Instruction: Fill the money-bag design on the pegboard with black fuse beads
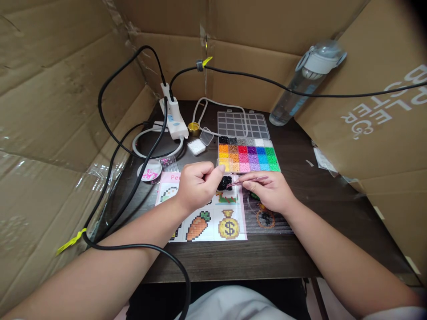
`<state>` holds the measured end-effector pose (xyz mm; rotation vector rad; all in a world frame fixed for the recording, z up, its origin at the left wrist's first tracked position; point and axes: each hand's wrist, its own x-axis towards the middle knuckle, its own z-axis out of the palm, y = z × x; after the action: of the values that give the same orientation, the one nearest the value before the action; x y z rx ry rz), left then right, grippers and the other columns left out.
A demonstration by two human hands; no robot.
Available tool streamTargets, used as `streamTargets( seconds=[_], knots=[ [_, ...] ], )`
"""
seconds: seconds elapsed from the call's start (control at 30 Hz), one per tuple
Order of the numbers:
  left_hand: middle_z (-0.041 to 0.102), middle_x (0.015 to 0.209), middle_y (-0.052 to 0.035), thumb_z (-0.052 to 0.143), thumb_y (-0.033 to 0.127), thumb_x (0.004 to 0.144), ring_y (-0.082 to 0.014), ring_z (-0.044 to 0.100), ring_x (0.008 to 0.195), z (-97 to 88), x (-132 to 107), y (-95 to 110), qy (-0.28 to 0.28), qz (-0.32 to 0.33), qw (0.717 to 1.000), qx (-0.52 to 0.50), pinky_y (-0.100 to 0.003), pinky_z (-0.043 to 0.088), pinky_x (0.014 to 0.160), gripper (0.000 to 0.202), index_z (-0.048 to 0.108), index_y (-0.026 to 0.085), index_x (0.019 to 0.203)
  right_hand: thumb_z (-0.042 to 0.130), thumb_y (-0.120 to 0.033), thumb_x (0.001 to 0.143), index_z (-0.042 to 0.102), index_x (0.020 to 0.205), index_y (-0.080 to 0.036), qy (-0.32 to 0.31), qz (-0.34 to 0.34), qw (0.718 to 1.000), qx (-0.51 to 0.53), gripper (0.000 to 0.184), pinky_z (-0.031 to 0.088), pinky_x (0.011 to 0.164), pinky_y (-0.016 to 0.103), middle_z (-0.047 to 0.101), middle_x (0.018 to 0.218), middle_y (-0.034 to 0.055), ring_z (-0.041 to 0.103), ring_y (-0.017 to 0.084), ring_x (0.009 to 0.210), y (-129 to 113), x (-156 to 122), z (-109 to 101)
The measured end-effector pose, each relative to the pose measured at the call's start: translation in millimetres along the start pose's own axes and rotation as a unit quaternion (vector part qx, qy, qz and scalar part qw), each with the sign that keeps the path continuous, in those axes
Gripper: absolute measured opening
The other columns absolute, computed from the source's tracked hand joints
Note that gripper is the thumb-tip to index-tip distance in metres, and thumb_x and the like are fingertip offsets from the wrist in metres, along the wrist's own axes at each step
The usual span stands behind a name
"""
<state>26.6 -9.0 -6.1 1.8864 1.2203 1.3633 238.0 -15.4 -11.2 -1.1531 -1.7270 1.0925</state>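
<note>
My left hand (199,183) is closed, its thumb and fingers at the side of a small clear box of black beads (224,183), whose lid stands up open. Rose-coloured tweezers (255,179) are pinched in my right hand (271,190), their tips at the black beads; a bead between the tips is too small to tell. Under the hands lies a printed pattern sheet (215,222) with pixel pictures of a carrot and a money bag. Below my right hand, a clear pegboard (280,226) bears an orange ring of beads with black ones inside.
Behind the hands sits an open bead case (248,153) sorted by colour. A small box of white beads (196,146), a round dish of pink beads (150,171) and a power strip (176,124) stand left. A bottle (300,86) leans back right. Black cables (100,104) cross the left side.
</note>
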Motion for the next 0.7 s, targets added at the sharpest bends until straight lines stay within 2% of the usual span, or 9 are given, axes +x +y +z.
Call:
streamTargets(
  seconds=[0.7],
  knots=[
    [0.024,0.046,0.0050,0.059,0.029,0.086,-0.0069,0.025,0.046,0.2,0.0,1.5,0.000,0.001,1.000,-0.002,-0.026,0.022,0.044,0.051,0.027,0.017,0.048,0.069,-0.025,0.081,0.078,0.087,-0.023,0.004,0.001,1.000,0.005,0.012,0.064,0.073,0.032,0.080,0.085,0.0036,0.077,0.018,0.078,1.0,0.7,0.5]
  ],
)
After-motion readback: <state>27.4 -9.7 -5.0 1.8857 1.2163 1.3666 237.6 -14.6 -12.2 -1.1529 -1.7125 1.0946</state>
